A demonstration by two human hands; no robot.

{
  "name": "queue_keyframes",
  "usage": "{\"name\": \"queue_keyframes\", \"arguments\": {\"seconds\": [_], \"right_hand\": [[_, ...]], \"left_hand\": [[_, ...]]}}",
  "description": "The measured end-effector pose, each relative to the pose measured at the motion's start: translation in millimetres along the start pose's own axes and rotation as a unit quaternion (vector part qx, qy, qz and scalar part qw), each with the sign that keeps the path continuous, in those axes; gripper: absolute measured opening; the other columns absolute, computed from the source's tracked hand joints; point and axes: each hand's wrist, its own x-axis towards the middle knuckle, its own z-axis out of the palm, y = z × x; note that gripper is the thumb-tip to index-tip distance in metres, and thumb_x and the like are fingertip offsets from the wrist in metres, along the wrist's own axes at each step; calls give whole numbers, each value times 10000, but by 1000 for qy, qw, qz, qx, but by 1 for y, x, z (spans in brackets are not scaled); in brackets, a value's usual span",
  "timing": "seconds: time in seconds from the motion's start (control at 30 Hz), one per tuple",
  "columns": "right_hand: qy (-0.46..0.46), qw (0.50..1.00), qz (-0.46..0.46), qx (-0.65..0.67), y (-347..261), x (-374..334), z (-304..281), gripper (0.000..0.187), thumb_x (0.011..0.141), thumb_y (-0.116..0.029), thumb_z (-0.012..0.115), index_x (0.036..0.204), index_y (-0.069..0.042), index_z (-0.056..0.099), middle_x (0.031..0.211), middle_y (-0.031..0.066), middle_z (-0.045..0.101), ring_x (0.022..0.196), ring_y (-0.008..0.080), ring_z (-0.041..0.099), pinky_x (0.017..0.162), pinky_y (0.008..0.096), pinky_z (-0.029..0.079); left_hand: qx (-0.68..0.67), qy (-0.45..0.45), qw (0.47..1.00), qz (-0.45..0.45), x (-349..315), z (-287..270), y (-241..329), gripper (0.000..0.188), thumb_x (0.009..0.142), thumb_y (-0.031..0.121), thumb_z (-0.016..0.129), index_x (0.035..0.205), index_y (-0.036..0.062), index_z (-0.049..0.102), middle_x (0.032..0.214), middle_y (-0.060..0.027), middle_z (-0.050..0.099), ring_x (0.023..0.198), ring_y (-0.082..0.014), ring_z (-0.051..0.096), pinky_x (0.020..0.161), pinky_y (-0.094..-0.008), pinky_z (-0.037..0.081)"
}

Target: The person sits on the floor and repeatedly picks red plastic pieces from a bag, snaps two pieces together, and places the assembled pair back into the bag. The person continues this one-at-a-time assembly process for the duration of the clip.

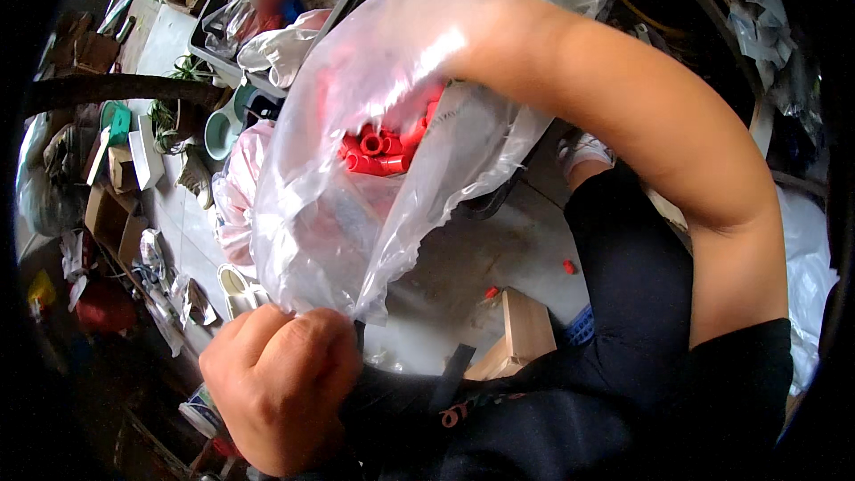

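A large clear plastic bag (307, 214) hangs in front of me, with several red plastic pipe fittings (383, 160) showing in its mouth. My left hand (278, 374) is closed in a fist on the bag's near edge, bunching the film. From the right my bare arm bends across the top, and my right hand (414, 31) is inside or behind the cloudy film at the bag's far side. Glare and the plastic hide its fingers, so I cannot tell whether it holds a fitting.
Two small red pieces (569, 266) lie on the grey floor near my leg. A low wooden stool or box (527, 328) stands between my legs beside a blue basket (581, 325). White shoes (236, 289), a teal tub (223, 134) and cardboard boxes (111, 214) clutter the left.
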Motion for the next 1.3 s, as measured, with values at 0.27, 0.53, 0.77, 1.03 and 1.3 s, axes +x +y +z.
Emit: {"name": "queue_keyframes", "arguments": {"seconds": [0.27,0.53,0.77,1.03,1.3], "right_hand": [[-101,992,-8,-71,-19,-7,-8,273,833,-248,430,928,-68,611,890,150,622,812,298,601,708,376,474],[-42,982,-164,-82,-14,8,84,292,782,-190,520,1067,-210,580,991,92,589,1003,231,536,811,373,433],[-33,987,-85,131,17,-6,27,316,770,-186,513,1081,-166,568,1015,109,583,986,239,543,813,358,433],[-59,978,-130,152,24,-23,-16,350,757,-181,504,1096,-115,555,1043,128,577,967,247,550,815,341,432],[-101,979,137,-115,-11,-28,-38,219,724,-120,565,899,-7,635,867,179,622,804,313,604,713,381,483]], "left_hand": [[-27,10,999,-29,3,-2,7,117,546,39,631,633,35,553,518,-71,408,436,-209,416,408,-308,307],[-42,-33,998,30,4,-6,-1,134,519,64,636,628,51,560,517,-64,428,454,-237,455,418,-327,338],[-30,-24,998,51,0,-7,-8,162,529,75,622,661,107,534,552,-34,430,472,-212,469,414,-321,370],[-74,1,996,51,4,-10,-3,129,554,18,648,652,51,571,524,-62,436,449,-211,464,414,-308,347],[-79,10,995,52,-1,-11,-8,143,539,16,638,664,58,582,534,-65,442,461,-218,473,417,-323,354]]}}
